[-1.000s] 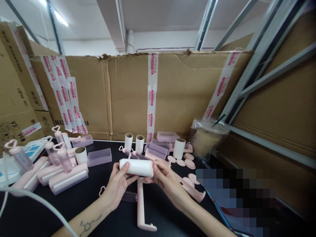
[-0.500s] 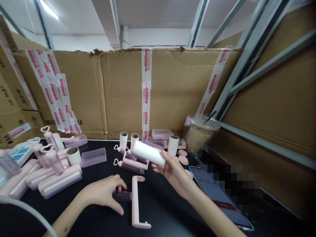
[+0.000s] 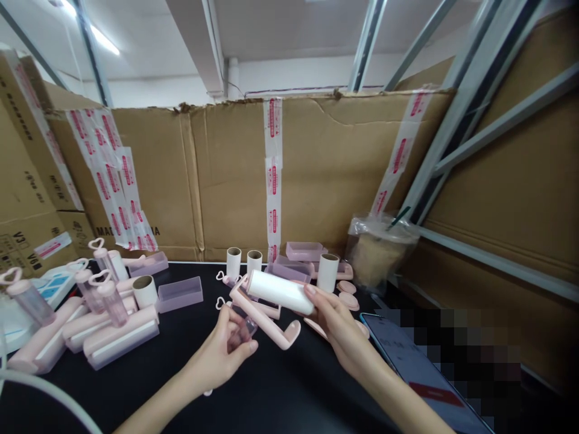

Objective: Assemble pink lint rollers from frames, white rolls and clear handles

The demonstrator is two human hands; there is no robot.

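My left hand [image 3: 226, 346] is closed around the translucent handle [image 3: 248, 327] of a pink lint roller frame [image 3: 265, 320]. The bracket of that frame is tilted and raised off the dark table, its open side facing the roll. My right hand [image 3: 337, 316] grips a white lint roll [image 3: 280, 292] by its right end. The roll lies just above the bracket and overlaps it in view; whether they touch, I cannot tell. Most of the handle is hidden in my left palm.
Finished-looking pink lint rollers [image 3: 122, 331] and a lilac tray-like cover [image 3: 181, 293] lie at left. White rolls [image 3: 327, 272], lilac covers [image 3: 304, 251] and pink discs [image 3: 348, 300] stand or lie behind my hands. A phone [image 3: 420, 374] and a bagged cup [image 3: 380, 256] are at right.
My left hand has lifted the lint roller frame from the table and turned it, bringing the bracket up beside the roll. My right hand still holds the roll.
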